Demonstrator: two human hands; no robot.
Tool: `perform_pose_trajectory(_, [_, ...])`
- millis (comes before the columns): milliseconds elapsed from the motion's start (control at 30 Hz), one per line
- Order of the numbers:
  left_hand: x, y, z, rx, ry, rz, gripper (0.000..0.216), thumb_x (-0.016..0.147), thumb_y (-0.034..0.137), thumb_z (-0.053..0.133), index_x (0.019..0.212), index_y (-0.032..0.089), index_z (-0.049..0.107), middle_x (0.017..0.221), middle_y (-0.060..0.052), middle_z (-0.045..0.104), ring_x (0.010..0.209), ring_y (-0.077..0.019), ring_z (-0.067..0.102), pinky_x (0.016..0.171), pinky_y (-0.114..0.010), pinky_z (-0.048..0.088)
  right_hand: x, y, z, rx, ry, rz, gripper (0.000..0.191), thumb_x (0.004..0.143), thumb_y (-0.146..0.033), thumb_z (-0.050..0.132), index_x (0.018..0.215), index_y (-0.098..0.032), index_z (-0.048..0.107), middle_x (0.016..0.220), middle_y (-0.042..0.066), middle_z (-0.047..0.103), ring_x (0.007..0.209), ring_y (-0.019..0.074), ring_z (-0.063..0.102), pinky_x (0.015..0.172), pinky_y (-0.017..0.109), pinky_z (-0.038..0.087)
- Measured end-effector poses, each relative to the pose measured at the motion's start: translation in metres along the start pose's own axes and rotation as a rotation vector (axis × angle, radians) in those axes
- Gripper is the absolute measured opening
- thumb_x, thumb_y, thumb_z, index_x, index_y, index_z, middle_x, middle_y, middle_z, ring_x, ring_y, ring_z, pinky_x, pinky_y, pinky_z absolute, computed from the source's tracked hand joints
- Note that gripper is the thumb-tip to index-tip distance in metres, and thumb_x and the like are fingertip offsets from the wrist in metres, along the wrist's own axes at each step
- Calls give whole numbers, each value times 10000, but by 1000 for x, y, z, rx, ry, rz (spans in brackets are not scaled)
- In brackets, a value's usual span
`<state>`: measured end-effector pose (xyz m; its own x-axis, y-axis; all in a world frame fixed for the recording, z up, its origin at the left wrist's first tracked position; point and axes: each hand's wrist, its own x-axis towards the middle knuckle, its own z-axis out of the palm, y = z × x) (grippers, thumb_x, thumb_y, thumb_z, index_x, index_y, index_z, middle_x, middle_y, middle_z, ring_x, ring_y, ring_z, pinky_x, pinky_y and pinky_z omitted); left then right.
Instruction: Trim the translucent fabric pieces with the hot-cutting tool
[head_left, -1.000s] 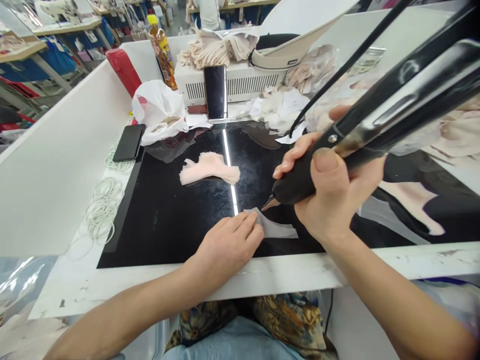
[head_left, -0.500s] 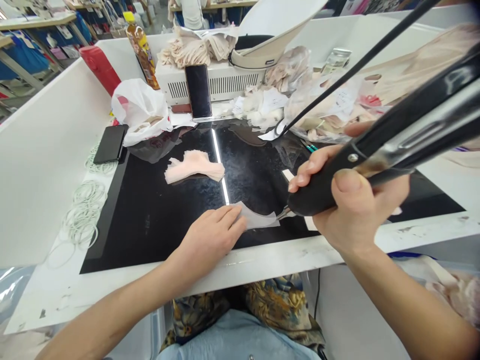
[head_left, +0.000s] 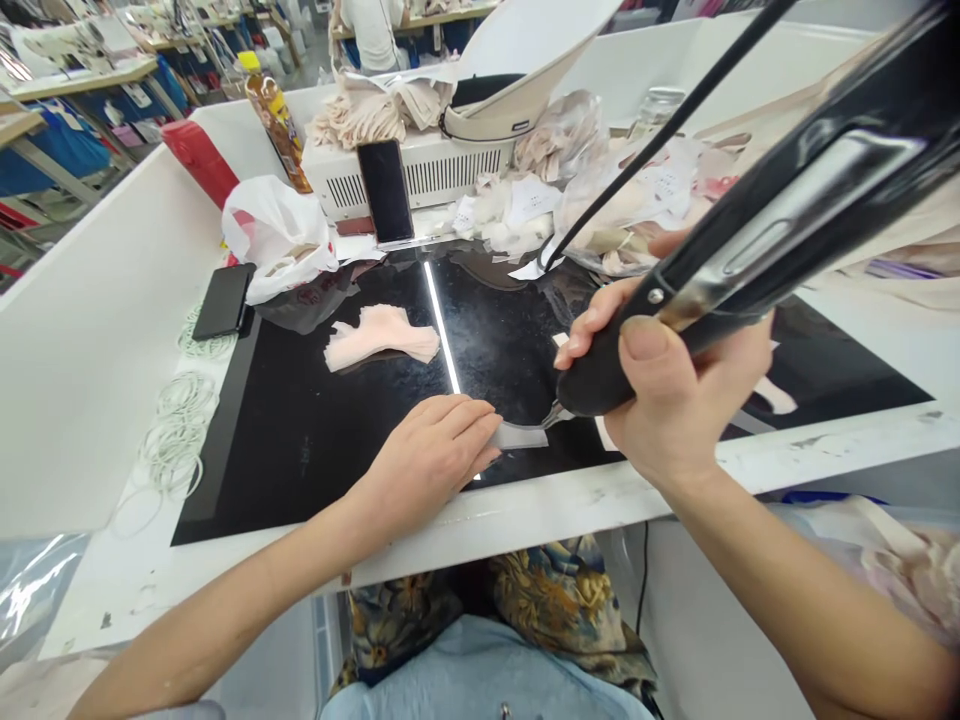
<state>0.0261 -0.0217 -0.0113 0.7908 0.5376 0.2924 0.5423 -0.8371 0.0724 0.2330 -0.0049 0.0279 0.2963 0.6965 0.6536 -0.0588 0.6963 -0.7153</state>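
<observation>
My left hand (head_left: 431,450) lies flat near the front edge of the black panel, fingers extended over a thin, sheer whitish fabric piece (head_left: 525,436). My right hand (head_left: 675,400) is closed around a thick black-handled tool (head_left: 757,225) with a silver inlay, its exact kind unclear. The tool slants up toward the camera and looks large. A small metal tip (head_left: 556,413) shows below its rounded end, at the right end of the sheer piece. Whether they touch I cannot tell. Left of the bright reflected line rests a stack of pale pink fabric pieces (head_left: 382,338).
On the left are pale green elastic loops (head_left: 176,435) and a black phone (head_left: 223,300). Behind lie a white plastic bag (head_left: 274,235), an upright phone (head_left: 385,190), a bottle (head_left: 277,130) and bagged fabric (head_left: 637,200). A black cord (head_left: 660,140) crosses the right side.
My left hand has slid slightly right along the sheer piece, covering more of it. My right hand and the tool have shifted a little left in the view, which itself has moved slightly.
</observation>
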Motion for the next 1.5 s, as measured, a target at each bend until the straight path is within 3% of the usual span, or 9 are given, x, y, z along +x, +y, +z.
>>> perform_pose_trajectory(133, [12,1,3,-85,-55,-26,328,1026,373,542,1243,139,620,1267,-95,657,1163,-202,615,1028,-372,499,-1,3,3,55,-21,-14,304,784,-302,798,999,-339,587,754,-50,649,511,132,590,436,305,513])
perform_pose_trajectory(300, [20,4,8,-179,-78,-67,252,1022,329,555,1173,155,658,1231,-73,663,1117,-198,610,1011,-369,497,-1,1,3,63,-14,-15,325,783,-309,799,1019,-325,576,741,-49,636,527,135,575,457,321,524])
perform_pose_trajectory(733, [22,11,9,-206,-7,-56,187,1024,262,538,1053,159,691,1167,-67,707,1068,-196,636,985,-366,521,-8,-4,6,-20,21,49,353,792,-433,786,1048,-337,562,761,-49,626,552,146,584,516,339,555])
perform_pose_trajectory(967, [21,11,12,-139,46,32,210,1039,235,505,1035,160,701,1143,-59,729,1059,-189,655,977,-367,536,-15,-2,5,-34,-2,58,362,784,-414,798,1054,-335,570,789,-32,634,587,164,623,551,361,587])
perform_pose_trajectory(1500, [8,8,18,-93,39,68,230,1014,222,546,1189,192,692,1233,-52,705,1180,-230,627,1038,-407,544,-12,-6,4,34,15,43,357,777,-379,812,1037,-328,573,776,-36,652,586,152,614,500,338,539])
